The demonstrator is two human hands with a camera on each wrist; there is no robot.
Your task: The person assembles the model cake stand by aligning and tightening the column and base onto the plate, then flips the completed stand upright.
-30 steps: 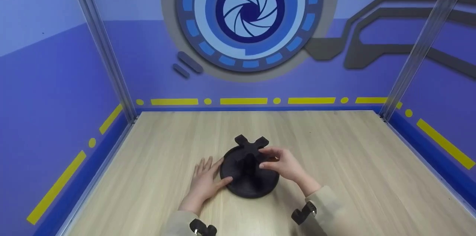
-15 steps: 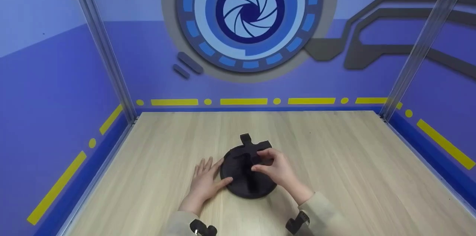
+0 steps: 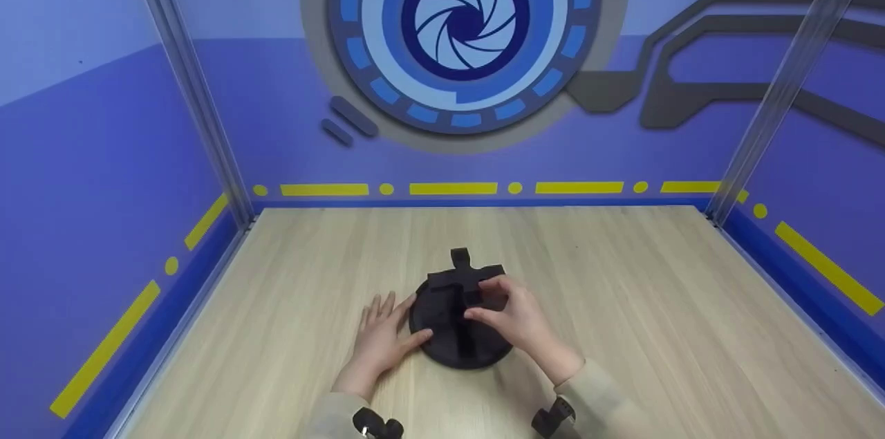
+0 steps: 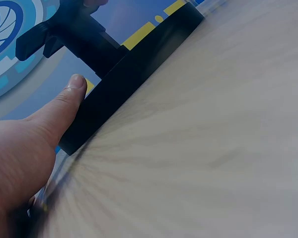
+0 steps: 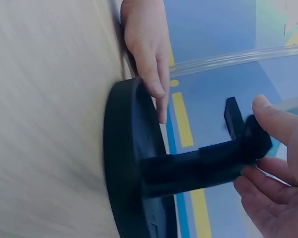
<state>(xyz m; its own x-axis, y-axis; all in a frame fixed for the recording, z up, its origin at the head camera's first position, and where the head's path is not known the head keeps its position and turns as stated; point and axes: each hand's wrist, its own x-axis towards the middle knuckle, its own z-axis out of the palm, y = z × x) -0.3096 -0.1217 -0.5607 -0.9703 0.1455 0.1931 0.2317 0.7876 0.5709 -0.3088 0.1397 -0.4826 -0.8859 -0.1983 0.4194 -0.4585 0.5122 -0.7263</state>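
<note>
A black round base (image 3: 442,339) lies flat on the table; a thick post (image 5: 188,168) rises from its middle. Topping the post is a black cross-shaped knob (image 3: 463,276) with several blocky arms. My left hand (image 3: 380,342) rests at the base's left side, fingers straight and thumb over the rim (image 4: 124,84). One near arm of the knob is pinched between the thumb and fingers of my right hand (image 3: 522,318). In the right wrist view, the thumb is above that arm and the fingertips touch it from below. How the post joins the base is hidden.
Light wood tabletop (image 3: 332,252) surrounds the base. Blue panels enclose it at the back and sides, with clear corner strips (image 3: 200,100) at the left and right. Both wrists wear black camera mounts (image 3: 553,416).
The knob has turned clockwise as seen from above. My right hand has shifted slightly left and nearer, from beside the knob to one of its arms. The left hand stays still.
</note>
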